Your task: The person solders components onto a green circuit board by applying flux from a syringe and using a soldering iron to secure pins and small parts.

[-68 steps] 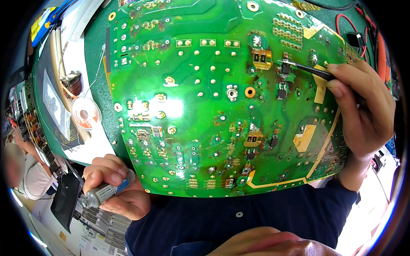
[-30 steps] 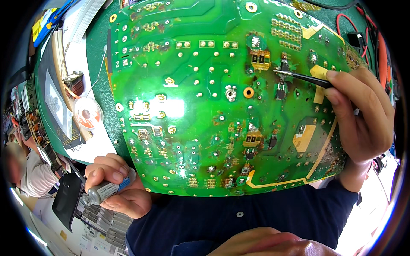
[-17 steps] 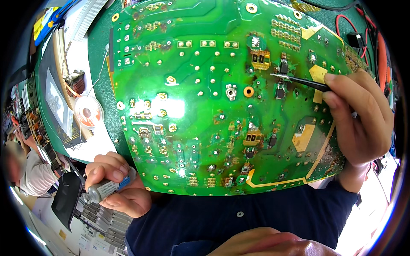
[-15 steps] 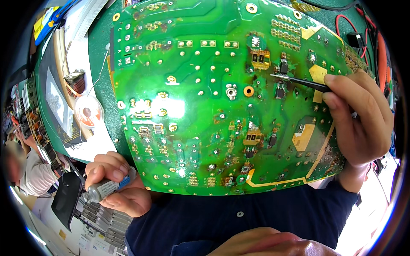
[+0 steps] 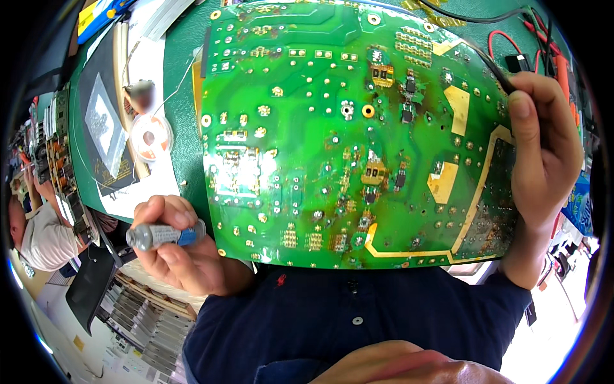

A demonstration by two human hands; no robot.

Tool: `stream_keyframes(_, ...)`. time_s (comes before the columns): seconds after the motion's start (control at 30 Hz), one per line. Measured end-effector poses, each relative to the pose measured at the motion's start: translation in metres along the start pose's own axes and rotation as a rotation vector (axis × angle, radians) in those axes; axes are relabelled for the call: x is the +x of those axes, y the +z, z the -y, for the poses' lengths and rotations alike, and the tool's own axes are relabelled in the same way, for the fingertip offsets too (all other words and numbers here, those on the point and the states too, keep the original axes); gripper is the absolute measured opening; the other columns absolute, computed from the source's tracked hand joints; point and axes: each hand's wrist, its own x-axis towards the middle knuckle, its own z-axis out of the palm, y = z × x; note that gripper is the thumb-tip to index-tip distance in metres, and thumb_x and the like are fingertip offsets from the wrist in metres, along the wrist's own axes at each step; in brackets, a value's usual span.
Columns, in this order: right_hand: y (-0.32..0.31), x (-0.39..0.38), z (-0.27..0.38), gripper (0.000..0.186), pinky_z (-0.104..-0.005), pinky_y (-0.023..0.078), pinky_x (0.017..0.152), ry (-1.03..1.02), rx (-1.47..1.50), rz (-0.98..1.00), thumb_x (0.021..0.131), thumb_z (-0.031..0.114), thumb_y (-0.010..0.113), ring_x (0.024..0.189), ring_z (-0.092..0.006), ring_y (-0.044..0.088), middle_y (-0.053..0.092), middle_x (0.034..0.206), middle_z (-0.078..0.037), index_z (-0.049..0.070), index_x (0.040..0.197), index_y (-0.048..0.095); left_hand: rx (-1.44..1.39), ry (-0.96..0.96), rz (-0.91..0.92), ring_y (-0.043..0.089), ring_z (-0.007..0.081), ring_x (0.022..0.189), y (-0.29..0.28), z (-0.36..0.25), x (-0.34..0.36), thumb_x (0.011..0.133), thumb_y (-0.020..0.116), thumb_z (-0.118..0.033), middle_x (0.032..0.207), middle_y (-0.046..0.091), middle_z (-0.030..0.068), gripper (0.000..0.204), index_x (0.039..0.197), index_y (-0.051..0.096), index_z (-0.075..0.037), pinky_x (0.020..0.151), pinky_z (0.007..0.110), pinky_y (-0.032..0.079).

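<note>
A large green circuit board [image 5: 300,166] with burn-brown patches lies in front of me on the table. My left hand [image 5: 198,259] is closed round a small clear vial [image 5: 163,236] with a blue band, just off the board's lower left corner. The vial lies nearly level in the fingers. At the board's upper right edge, my right hand [image 5: 543,137] pinches black tweezers [image 5: 502,75], pointing up and left. Their tips are hard to make out against the board. Small black chips [image 5: 410,85] sit left of the tweezers.
A solder wire spool [image 5: 151,137] and a small blurred coil [image 5: 139,96] lie left of the board on white paper. Farther left is a dark folder [image 5: 105,163] with a clear bag. Red and black cables [image 5: 511,35] run at the upper right. Another person [image 5: 48,237] sits at far left.
My right hand has lifted the tweezers away from the chips to the board's upper right edge. My left hand has turned the vial to lie flatter. The board appears slightly higher in view.
</note>
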Motion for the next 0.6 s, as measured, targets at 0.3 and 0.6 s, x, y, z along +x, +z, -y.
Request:
stream_keyframes(0.3, -0.017, 0.009, 0.007, 0.030, -0.0126, 0.026, 0.051, 0.092, 0.249, -0.059, 0.094, 0.009, 0.045, 0.054, -0.0010, 0.035, 0.056, 0.084, -0.004, 0.000, 0.123, 0.042, 0.065, -0.075, -0.141, 0.044, 0.0126, 0.071, 0.007, -0.006, -0.002, 0.087, 0.053, -0.028, 0.080, 0.049, 0.0093, 0.045, 0.109, 0.049, 0.011, 0.062, 0.024, 0.034)
stream_keyframes(0.6, -0.037, 0.007, 0.019, 0.036, -0.0239, 0.039, 0.066, -0.076, 0.584, 0.073, 0.089, 0.004, 0.044, 0.073, -0.0136, 0.049, 0.057, 0.101, -0.017, -0.006, 0.125, 0.042, 0.023, -0.040, -0.040, 0.042, 0.0116, 0.076, 0.000, -0.005, -0.001, 0.090, 0.047, -0.019, 0.085, 0.049, 0.0099, 0.041, 0.114, 0.046, 0.014, 0.063, 0.023, 0.033)
